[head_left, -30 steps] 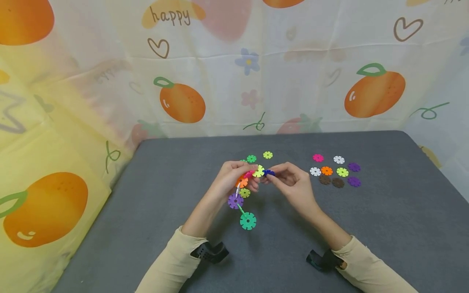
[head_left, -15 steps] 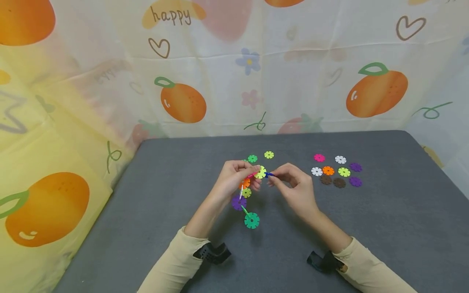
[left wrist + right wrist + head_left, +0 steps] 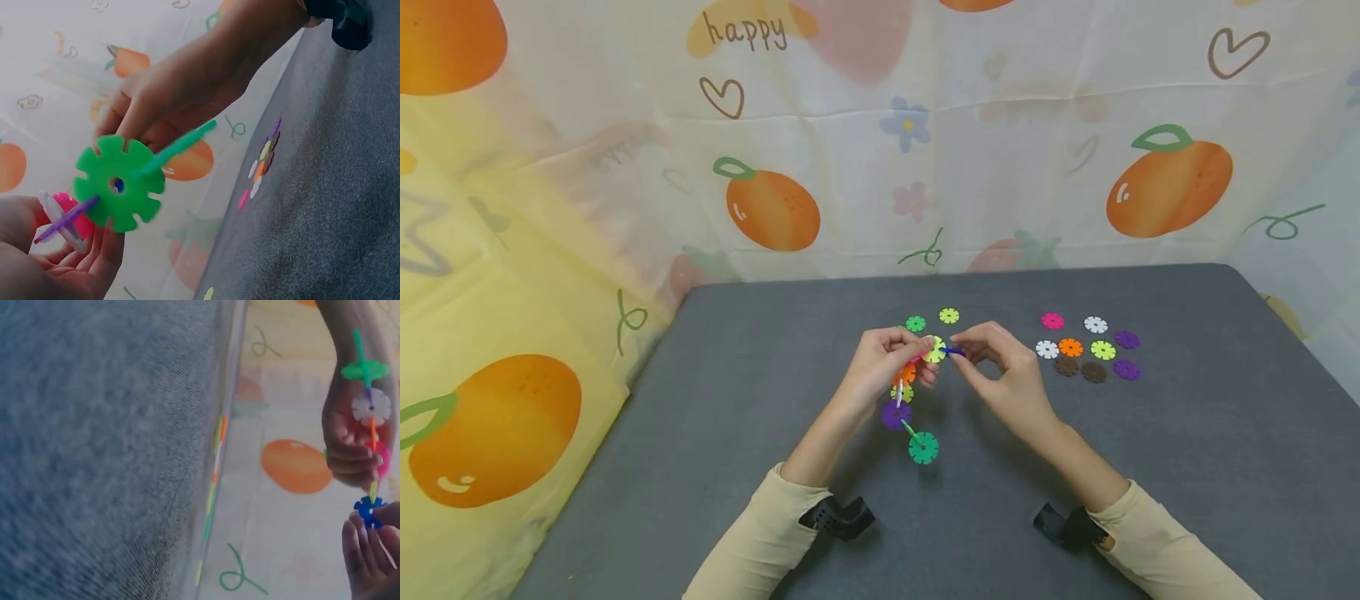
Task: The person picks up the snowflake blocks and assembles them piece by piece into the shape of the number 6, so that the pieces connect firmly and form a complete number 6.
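Observation:
My left hand (image 3: 876, 367) grips a chain of notched plastic discs near its upper end. A pink disc (image 3: 385, 461) sits at those fingers, and a yellow disc (image 3: 936, 350) sticks out to the right. Below the hand hang an orange disc (image 3: 907, 375), a white disc (image 3: 371, 407) seen edge-on from the head, a purple disc (image 3: 895, 415) and a teal-green disc (image 3: 923, 448) lowest. Between thumb and fingers my right hand (image 3: 1011, 383) pinches a blue disc (image 3: 360, 506), edge-on in the head view, right at the yellow disc's rim.
Loose discs lie flat on the grey table (image 3: 737, 400). To the right is a group with a pink disc (image 3: 1052, 321), an orange disc (image 3: 1071, 347) and several others. Behind the hands lie a green disc (image 3: 915, 323) and a yellow-green disc (image 3: 949, 316).
The blue disc has turned edge-on to the head view, held at the yellow disc. The chain's hanging end has swung slightly right, and the right hand has risen a little.

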`<state>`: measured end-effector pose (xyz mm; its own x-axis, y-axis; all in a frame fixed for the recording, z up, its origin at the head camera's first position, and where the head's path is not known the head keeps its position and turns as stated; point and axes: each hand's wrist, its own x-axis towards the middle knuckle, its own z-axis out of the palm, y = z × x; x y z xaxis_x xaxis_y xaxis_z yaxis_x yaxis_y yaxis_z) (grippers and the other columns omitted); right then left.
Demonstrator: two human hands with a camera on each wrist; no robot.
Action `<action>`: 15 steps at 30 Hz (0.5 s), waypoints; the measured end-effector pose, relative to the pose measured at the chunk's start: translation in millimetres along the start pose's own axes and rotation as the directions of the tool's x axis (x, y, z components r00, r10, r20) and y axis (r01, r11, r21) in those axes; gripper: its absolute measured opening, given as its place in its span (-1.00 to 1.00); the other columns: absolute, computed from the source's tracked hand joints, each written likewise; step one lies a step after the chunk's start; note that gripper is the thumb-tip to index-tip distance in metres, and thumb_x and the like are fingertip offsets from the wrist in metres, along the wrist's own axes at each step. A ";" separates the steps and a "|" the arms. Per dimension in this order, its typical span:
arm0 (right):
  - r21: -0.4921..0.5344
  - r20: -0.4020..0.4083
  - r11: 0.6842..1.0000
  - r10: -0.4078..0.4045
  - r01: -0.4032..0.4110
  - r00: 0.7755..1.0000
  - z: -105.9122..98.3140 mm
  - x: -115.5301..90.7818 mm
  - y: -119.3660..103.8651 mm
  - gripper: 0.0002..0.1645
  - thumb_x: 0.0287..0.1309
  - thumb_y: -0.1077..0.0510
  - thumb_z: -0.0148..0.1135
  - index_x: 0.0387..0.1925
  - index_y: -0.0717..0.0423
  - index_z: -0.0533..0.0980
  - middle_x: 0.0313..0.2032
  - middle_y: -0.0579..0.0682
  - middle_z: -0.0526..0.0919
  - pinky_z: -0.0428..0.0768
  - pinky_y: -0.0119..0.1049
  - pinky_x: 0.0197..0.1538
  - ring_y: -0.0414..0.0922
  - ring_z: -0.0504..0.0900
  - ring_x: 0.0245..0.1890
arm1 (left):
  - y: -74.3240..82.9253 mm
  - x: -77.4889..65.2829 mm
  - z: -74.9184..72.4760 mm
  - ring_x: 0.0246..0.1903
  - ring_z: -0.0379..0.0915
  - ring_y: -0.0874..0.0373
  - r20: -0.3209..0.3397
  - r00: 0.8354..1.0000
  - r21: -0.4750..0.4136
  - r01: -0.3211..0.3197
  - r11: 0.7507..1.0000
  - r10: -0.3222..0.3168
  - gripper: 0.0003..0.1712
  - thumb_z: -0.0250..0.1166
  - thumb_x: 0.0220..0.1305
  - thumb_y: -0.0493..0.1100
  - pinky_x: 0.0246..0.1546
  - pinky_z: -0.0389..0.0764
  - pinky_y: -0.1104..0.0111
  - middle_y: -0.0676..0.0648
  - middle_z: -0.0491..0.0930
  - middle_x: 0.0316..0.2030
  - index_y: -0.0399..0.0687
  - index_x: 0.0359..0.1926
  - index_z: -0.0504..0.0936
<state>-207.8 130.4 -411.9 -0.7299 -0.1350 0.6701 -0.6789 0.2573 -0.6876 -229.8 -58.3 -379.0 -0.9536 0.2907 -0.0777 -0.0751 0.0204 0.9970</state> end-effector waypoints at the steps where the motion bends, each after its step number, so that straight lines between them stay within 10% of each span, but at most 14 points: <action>1: 0.024 0.012 0.999 0.022 -0.022 1.000 -1.7 0.2 0.1 -0.78 0.05 0.46 0.34 -0.24 0.24 0.59 -0.28 0.04 0.63 0.64 -0.57 -0.16 -0.27 0.63 -0.30 | -0.4 0.5 -0.4 -0.61 0.65 0.18 0.002 1.000 -0.005 0.001 1.000 -0.001 -0.69 0.32 0.30 -0.14 -0.32 0.76 0.20 -0.01 0.68 -0.61 -0.39 -0.33 0.63; 15: 0.126 0.177 0.971 0.180 -0.204 0.967 -1.0 -2.4 14.8 -0.84 0.21 0.30 0.28 -0.16 0.21 0.61 -0.23 0.13 0.65 0.72 -0.33 -0.15 -0.04 0.70 -0.31 | -19.1 15.6 -20.6 -0.68 0.46 0.20 0.103 0.985 0.029 0.136 0.990 -0.138 -0.66 0.20 0.38 -0.10 -0.50 0.63 0.41 -0.02 0.68 -0.50 -0.31 -0.02 0.64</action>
<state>-216.0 135.5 -423.3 -0.8427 -0.2540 0.4747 -0.5202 0.1571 -0.8395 -249.2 -73.9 -399.3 -0.8988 0.3823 -0.2143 -0.1957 0.0874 0.9768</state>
